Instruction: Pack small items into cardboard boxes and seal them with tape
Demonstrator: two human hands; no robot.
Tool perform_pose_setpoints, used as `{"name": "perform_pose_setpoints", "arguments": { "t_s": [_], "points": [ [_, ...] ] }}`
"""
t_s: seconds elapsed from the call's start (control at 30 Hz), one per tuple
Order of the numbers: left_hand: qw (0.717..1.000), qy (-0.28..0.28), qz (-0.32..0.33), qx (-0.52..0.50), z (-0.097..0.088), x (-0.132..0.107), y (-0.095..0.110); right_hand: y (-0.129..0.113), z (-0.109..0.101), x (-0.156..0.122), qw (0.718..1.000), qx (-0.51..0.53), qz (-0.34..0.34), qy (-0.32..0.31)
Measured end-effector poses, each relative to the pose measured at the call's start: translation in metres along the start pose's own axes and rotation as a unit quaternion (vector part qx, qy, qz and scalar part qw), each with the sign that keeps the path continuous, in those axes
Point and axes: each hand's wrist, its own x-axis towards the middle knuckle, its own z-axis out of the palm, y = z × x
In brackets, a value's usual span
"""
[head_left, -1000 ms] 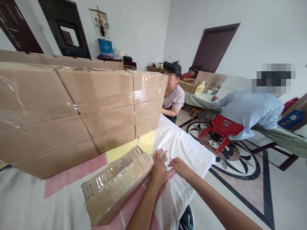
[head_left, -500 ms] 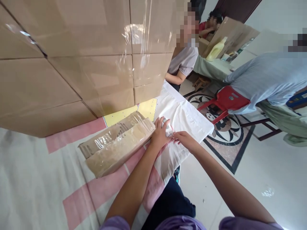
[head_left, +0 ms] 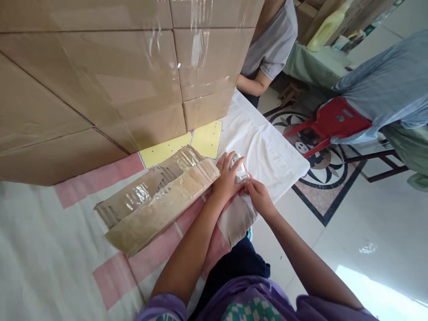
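A small white packet-like object (head_left: 242, 177) with printed markings lies near the right end of the cloth-covered table. My left hand (head_left: 228, 177) is closed over it, fingers curled round its far and left sides. At its near right corner, my right hand (head_left: 260, 196) is pinched shut. Whatever sits between those fingertips is too small to make out. Just left of my left hand rests a long, flattened cardboard box (head_left: 163, 200) wrapped in clear tape, apart from the white object.
Large taped cardboard boxes (head_left: 133, 84) form a wall at the back left. Beyond the table's corner, a person in a grey shirt (head_left: 277, 44) sits close by. Another person in light blue (head_left: 384, 80) sits on a red plastic chair (head_left: 344, 118). A yellowish bottle (head_left: 326, 31) stands on a far table.
The view has tilted down and shifted slightly. My right hand has closed from loosely extended fingers into a pinch at the white object's corner. My left hand stays on it.
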Motion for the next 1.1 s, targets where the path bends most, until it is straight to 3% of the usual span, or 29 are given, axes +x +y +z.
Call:
{"name": "perform_pose_setpoints", "arguments": {
  "t_s": [0.17,0.33,0.43,0.5,0.57,0.67,0.8,0.93,1.1],
  "points": [
    [1.000,-0.008,-0.008,-0.028,-0.003,0.001,-0.001,0.011,-0.002,-0.030,0.994,0.076,-0.032,0.069],
    [0.998,-0.007,-0.003,-0.066,-0.004,-0.002,0.001,0.017,0.003,-0.032,0.971,0.189,-0.083,0.119],
    [0.994,-0.024,-0.020,-0.108,-0.016,0.000,0.014,0.012,0.013,-0.027,0.945,0.269,-0.125,0.139],
    [0.992,-0.020,-0.005,-0.124,-0.033,0.001,0.030,0.005,0.018,-0.026,0.936,0.281,-0.150,0.147],
    [0.991,-0.025,0.032,-0.126,-0.056,0.001,0.051,-0.005,0.019,-0.030,0.942,0.255,-0.170,0.134],
    [0.989,-0.075,0.081,-0.095,-0.090,-0.004,0.079,-0.018,0.014,-0.039,0.958,0.182,-0.197,0.098],
    [0.985,-0.136,0.099,-0.034,-0.119,-0.010,0.099,-0.028,0.004,-0.048,0.956,0.134,-0.254,0.058],
    [0.979,-0.179,0.090,0.024,-0.127,-0.011,0.105,-0.029,0.004,-0.052,0.958,0.149,-0.242,0.044],
    [0.968,-0.175,0.136,0.121,-0.122,-0.013,0.097,-0.024,0.015,-0.048,0.962,0.197,-0.188,0.030]
  ]
}}
